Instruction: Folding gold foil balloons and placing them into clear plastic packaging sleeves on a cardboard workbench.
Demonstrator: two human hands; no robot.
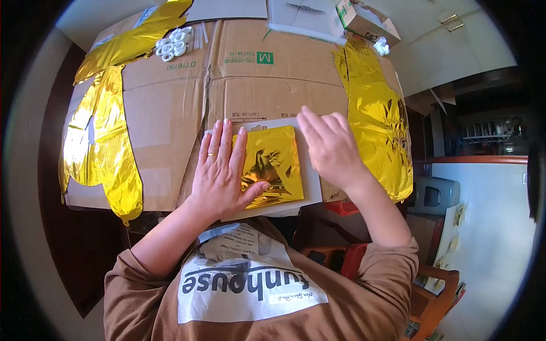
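Both hands, left (219, 170) and right (330, 149), lie open and flat on the near-square gold foil packet (273, 165), gripping nothing.

Flattened cardboard sheet (170, 108) is the work surface. On it: gold foil balloons left (105, 142) and right (378, 122), white plastic clips (173, 44), flat packet of folded gold foil (273, 165).
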